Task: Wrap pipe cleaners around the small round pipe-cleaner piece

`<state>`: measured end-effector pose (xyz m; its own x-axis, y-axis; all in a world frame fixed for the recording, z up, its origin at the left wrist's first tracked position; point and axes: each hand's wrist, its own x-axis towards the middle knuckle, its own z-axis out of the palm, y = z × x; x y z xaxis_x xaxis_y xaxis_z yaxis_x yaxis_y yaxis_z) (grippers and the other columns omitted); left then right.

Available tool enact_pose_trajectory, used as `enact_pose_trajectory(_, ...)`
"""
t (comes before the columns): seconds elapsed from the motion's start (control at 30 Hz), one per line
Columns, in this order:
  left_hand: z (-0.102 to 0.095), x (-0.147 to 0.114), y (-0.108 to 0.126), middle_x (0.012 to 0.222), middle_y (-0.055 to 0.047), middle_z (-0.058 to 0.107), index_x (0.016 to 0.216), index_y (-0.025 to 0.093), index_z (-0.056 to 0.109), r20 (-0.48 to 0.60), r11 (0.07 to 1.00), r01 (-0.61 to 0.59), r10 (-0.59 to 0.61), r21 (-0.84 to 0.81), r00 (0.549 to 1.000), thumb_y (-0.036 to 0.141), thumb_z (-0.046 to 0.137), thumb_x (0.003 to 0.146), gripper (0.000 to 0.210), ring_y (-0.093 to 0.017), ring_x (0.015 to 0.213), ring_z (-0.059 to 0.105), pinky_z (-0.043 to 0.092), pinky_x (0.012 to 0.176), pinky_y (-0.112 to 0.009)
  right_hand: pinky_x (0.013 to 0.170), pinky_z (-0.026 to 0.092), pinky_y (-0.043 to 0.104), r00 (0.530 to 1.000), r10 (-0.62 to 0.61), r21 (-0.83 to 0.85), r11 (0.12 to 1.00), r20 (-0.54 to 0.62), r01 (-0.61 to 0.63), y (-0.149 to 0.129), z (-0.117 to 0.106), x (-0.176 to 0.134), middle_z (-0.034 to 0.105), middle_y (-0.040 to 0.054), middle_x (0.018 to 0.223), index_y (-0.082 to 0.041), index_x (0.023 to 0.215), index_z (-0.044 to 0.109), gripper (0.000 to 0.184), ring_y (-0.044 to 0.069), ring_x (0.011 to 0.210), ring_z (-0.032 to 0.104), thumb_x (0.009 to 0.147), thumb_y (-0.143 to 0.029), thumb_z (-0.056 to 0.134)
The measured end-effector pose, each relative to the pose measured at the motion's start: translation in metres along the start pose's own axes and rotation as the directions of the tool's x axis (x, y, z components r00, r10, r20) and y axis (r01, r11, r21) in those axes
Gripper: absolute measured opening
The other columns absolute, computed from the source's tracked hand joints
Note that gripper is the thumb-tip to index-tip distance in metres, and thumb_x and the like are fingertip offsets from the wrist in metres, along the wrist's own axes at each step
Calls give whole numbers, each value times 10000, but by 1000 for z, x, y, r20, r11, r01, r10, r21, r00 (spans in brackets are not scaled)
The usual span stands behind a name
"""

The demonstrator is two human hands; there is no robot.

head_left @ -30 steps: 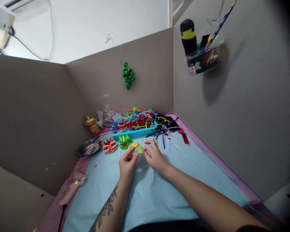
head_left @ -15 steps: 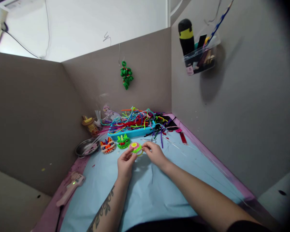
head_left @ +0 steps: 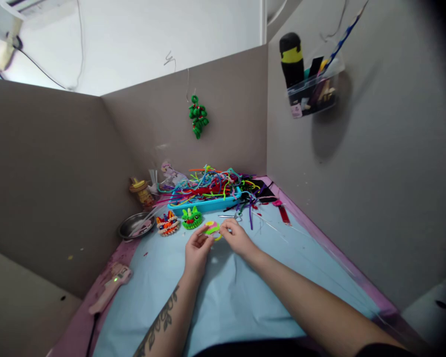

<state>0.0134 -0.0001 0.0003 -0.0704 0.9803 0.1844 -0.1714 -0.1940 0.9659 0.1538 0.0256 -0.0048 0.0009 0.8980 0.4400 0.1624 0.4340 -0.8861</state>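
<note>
A small round pipe-cleaner piece (head_left: 212, 228) in yellow, pink and bright green is between my hands, above the blue sheet. My left hand (head_left: 198, 252) grips its near left side between thumb and fingers. At its right edge my right hand (head_left: 238, 237) is closed in a pinch, by a yellow-green pipe cleaner (head_left: 218, 238) that curves below the piece. The exact strand in the right fingertips is hidden. Just beyond my left hand sit a green pipe-cleaner animal head (head_left: 192, 218) and an orange one (head_left: 168, 224). Scissors (head_left: 230, 216) lie behind the held piece.
A blue tray (head_left: 208, 204) heaped with coloured pipe cleaners stands at the back. To the left are a metal bowl (head_left: 123, 229) and a pink glue gun (head_left: 110, 290) with a green light. Grey partitions (head_left: 230, 99) enclose the table; a clear bin (head_left: 315, 96) hangs on the right.
The round piece has tilted, so less of its yellow and pink face shows. Both hands keep their hold, and the whole view has shifted slightly.
</note>
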Motion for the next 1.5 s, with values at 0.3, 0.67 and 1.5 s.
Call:
enact_pose_trajectory(0.3, -1, -3, 4, 614, -9, 622, 929, 135, 678, -61, 966, -98, 116, 238, 991, 321, 700, 631, 353, -70, 449, 453, 392, 432, -189, 665, 412, 268, 999, 33, -28, 999, 28, -32, -3, 4, -6, 494, 28, 783, -180, 618, 519, 186, 162, 773, 488, 767, -289, 496)
enact_pose_trajectory(0.67, 0, -1, 0, 646, -20, 645, 926, 118, 672, -126, 987, -50, 70, 153, 990, 311, 712, 618, 366, -58, 424, 443, 374, 402, -184, 676, 402, 258, 985, 164, 62, 984, 61, -168, -1, 5, -7, 528, 5, 660, -161, 598, 573, 264, 147, 694, 501, 744, -378, 537)
enact_pose_trajectory(1.5, 8, -3, 10, 476, 80, 507, 1215, 149, 399, -62, 996, 31, -26, 78, 998, 399, 673, 659, 669, -46, 345, 393, 262, 368, -146, 739, 459, 268, 992, 127, 100, 987, 24, -129, -11, 8, -10, 458, 71, 1029, -169, 627, 565, 181, 175, 977, 492, 736, -309, 532)
